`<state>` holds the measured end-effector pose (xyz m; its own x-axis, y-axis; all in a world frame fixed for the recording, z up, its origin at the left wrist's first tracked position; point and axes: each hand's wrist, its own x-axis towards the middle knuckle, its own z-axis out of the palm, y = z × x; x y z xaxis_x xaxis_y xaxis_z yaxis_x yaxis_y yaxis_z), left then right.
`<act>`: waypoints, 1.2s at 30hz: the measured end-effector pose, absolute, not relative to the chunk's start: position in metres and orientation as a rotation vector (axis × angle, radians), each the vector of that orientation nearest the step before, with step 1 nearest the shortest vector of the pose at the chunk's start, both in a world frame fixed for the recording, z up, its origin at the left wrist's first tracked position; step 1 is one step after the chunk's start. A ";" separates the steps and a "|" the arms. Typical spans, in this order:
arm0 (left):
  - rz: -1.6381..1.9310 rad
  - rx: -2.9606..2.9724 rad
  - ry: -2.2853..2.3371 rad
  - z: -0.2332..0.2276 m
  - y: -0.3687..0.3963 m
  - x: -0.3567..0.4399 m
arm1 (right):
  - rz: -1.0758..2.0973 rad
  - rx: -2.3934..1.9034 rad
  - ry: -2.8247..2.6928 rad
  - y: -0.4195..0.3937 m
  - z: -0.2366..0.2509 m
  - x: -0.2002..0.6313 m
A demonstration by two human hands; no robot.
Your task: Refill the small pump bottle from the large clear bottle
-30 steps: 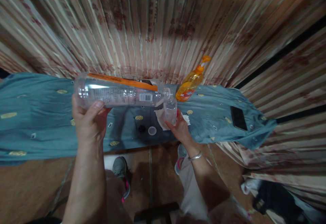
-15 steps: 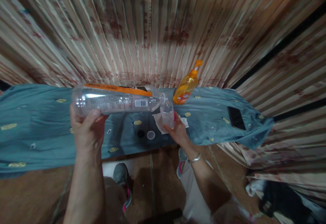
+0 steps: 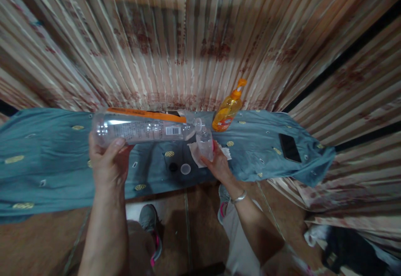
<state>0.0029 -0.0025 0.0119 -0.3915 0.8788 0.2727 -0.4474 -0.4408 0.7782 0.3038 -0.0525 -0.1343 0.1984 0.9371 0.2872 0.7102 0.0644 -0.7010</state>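
Note:
My left hand (image 3: 111, 159) is closed around the base end of a large clear plastic bottle (image 3: 138, 129) with an orange-edged label and a barcode. The bottle lies almost level in the air, its neck pointing right. At its mouth is the top of a small clear bottle (image 3: 205, 144), which my right hand (image 3: 219, 163) grips, tilted slightly. The two mouths meet or nearly meet; I cannot tell whether they touch. Below the small bottle lies a crumpled white tissue (image 3: 195, 154). A black cap (image 3: 173, 167) and a translucent round lid (image 3: 185, 169) rest on the cloth to the left.
An orange pump bottle (image 3: 227, 113) stands behind my right hand. Toward the right end of the teal patterned cloth (image 3: 62, 159) lies a dark phone (image 3: 290, 147). A pleated curtain (image 3: 188, 37) hangs behind the covered table. My shoes (image 3: 148, 217) are on the brown floor.
The view has shifted slightly, so everything sits a little lower. Both hands keep their holds, with the large bottle's mouth still at the small bottle's top.

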 end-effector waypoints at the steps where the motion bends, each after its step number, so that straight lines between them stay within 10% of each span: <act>1: 1.935 0.864 0.774 0.011 -0.002 0.002 | 0.371 -1.697 -1.565 -0.052 -0.135 0.304; 36: 1.892 0.881 0.808 0.031 0.016 0.006 | 0.394 -1.682 -1.479 -0.051 -0.133 0.296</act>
